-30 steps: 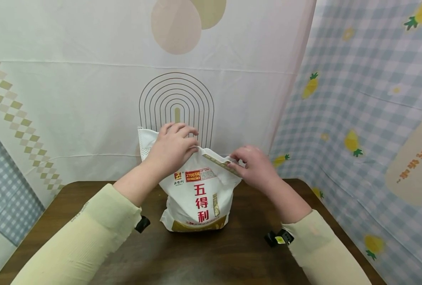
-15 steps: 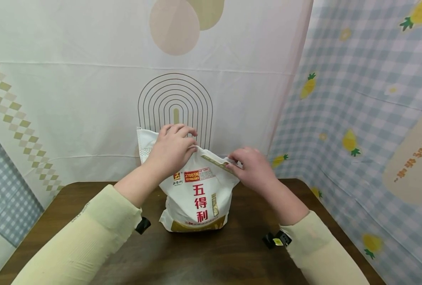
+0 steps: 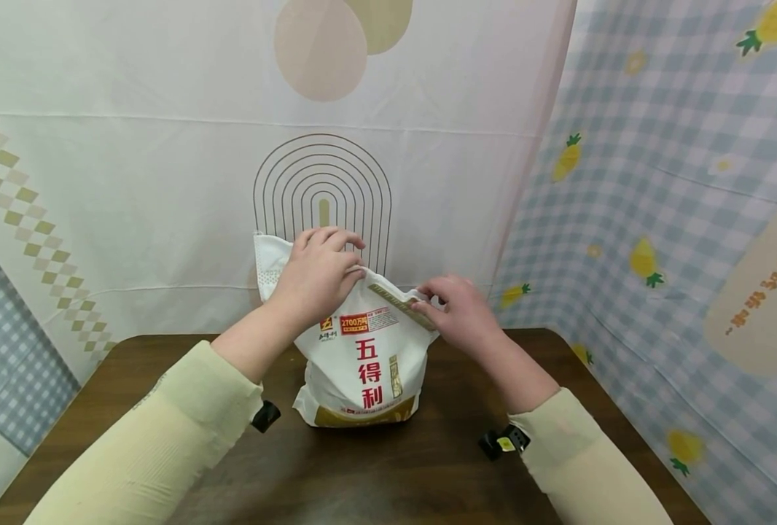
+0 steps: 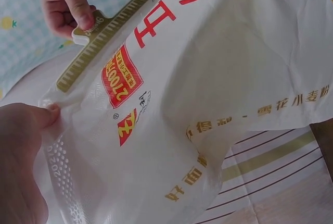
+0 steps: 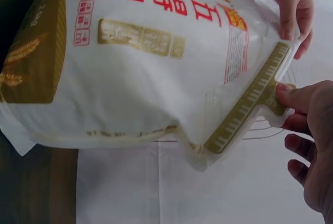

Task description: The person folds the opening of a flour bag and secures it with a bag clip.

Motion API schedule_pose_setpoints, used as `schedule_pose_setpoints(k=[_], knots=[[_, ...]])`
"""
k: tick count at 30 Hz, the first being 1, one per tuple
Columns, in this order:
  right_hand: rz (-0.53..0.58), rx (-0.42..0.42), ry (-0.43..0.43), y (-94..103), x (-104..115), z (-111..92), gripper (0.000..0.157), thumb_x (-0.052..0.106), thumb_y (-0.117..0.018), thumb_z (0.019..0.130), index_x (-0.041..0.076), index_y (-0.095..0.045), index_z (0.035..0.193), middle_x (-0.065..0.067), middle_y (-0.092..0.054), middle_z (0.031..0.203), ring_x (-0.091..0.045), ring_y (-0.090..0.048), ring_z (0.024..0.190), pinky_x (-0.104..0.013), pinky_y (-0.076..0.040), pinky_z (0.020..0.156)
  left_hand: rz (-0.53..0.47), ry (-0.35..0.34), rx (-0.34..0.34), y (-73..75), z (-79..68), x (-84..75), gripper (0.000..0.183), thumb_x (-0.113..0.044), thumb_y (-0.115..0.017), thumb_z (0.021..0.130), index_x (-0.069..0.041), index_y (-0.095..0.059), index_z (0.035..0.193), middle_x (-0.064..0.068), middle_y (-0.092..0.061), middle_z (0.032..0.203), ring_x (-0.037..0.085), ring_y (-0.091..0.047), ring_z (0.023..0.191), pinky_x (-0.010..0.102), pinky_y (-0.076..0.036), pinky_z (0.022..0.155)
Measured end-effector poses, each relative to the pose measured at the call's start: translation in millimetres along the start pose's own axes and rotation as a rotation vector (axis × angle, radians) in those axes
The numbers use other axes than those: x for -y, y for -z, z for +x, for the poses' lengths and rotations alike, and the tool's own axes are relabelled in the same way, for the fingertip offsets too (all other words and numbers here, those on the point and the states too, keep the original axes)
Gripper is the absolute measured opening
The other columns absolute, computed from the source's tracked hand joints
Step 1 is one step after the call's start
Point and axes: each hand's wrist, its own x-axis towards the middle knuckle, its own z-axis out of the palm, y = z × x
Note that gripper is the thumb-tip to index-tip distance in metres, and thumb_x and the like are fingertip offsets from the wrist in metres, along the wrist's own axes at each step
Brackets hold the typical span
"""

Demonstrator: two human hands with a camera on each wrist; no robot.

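Observation:
A white flour bag (image 3: 372,364) with red lettering and a gold base stands on the table, its top slanting down to the right. My left hand (image 3: 316,270) pinches the top edge near the bag's left part. An olive-and-white bag clip (image 5: 250,101) lies across the top edge on the right side. My right hand (image 3: 463,313) pinches the clip's handle between thumb and fingers. In the left wrist view, the left thumb (image 4: 48,114) presses the bag close to the clip's near end. The bag's upper left corner sticks up free beyond the left hand.
The brown wooden table (image 3: 362,481) reaches close to a white patterned cloth (image 3: 165,189) hung behind it. A blue checked cloth (image 3: 664,219) hangs along the right side. Dark wrist cameras jut from below both sleeves.
My right hand has shifted slightly left with the clip, whose left end sits a little closer to my left hand. The left hand keeps its hold in place.

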Motion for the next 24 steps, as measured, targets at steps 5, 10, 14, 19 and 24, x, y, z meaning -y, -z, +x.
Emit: schedule_pose_setpoints(k=[5,10,14,19,24], knots=[[0.025,-0.003,0.021,-1.2,-5.7,2.3,0.012,0.028,-0.076,0.088,0.017,-0.073,0.094,0.004,-0.064,0.088,-0.018,-0.051,0.082,-0.038,-0.041,0.075,-0.005,0.01,0.01,1.8,-0.1,-0.3,0.018,-0.03,-0.063,0.098,-0.017,-0.075,0.098,0.0,-0.058,0.133,0.026,-0.04,0.134,0.049,-0.021,0.114],[0.042,0.015,0.002,-1.2,-8.0,3.1,0.017,0.03,-0.075,0.089,0.017,-0.073,0.1,0.003,-0.063,0.091,-0.017,-0.051,0.083,-0.036,-0.041,0.07,-0.009,0.006,0.021,2.5,-0.6,1.2,0.018,-0.031,-0.062,0.098,-0.018,-0.074,0.101,0.0,-0.057,0.133,0.027,-0.039,0.135,0.049,-0.021,0.115],[0.054,0.028,-0.02,-2.4,-8.4,2.1,0.024,0.03,-0.073,0.091,0.014,-0.073,0.109,-0.001,-0.065,0.097,-0.019,-0.053,0.086,-0.036,-0.043,0.069,0.002,-0.025,0.013,1.1,-1.1,3.7,0.018,-0.032,-0.062,0.098,-0.019,-0.074,0.102,0.001,-0.057,0.133,0.028,-0.04,0.134,0.049,-0.021,0.115],[0.062,0.026,-0.033,-4.5,-8.9,1.1,0.028,0.03,-0.071,0.093,0.012,-0.071,0.114,-0.003,-0.067,0.103,-0.021,-0.055,0.091,-0.04,-0.045,0.074,0.024,-0.062,0.004,0.4,-2.7,6.6,0.02,-0.034,-0.061,0.099,-0.02,-0.073,0.106,0.002,-0.057,0.133,0.028,-0.04,0.134,0.049,-0.021,0.115],[0.066,0.023,-0.036,-5.9,-10.1,0.5,0.029,0.03,-0.071,0.093,0.012,-0.07,0.116,-0.004,-0.067,0.107,-0.022,-0.056,0.094,-0.042,-0.045,0.077,0.047,-0.081,0.007,0.5,-3.9,9.0,0.024,-0.038,-0.059,0.099,-0.022,-0.072,0.111,0.002,-0.056,0.135,0.028,-0.04,0.135,0.049,-0.021,0.115]])
